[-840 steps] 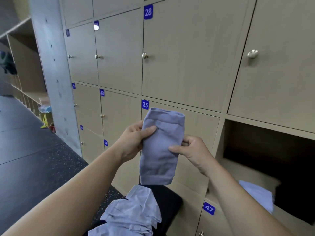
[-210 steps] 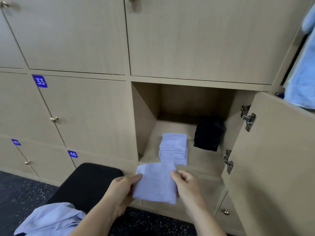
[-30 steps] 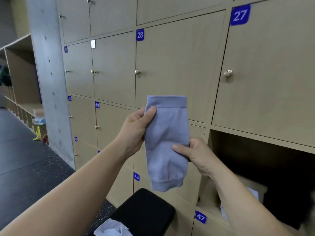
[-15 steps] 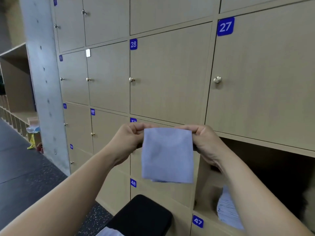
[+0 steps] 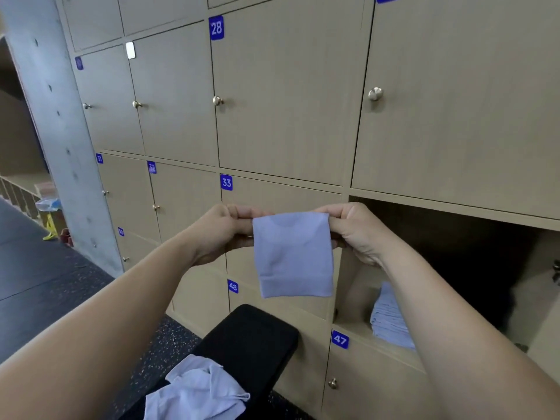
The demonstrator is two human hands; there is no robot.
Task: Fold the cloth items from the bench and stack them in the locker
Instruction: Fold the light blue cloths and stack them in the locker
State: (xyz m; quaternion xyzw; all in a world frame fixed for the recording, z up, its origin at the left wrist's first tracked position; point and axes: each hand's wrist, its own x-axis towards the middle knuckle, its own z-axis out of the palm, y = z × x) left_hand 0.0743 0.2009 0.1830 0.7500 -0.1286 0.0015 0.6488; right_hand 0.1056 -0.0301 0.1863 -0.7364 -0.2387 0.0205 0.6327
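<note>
— Pale wooden locker doors (image 5: 288, 101) with blue number tags are filling the far wall, and a concrete pillar (image 5: 54, 116) is standing at the left. Where is the cloth hanging?

— The folded cloth (image 5: 292, 256) is hanging in mid-air in front of door 33, held by its top edge. The left hand (image 5: 224, 234) is pinching the top left corner and the right hand (image 5: 354, 234) is pinching the top right corner, both with curled fingers.

— And the others?

— A stack of folded cloths (image 5: 388, 319) is lying inside the open locker (image 5: 354, 286) at the right, above door 47. A crumpled cloth (image 5: 197, 389) is lying on the near end of the black padded surface (image 5: 251, 338), which is standing below the hands, close to the lockers.
</note>
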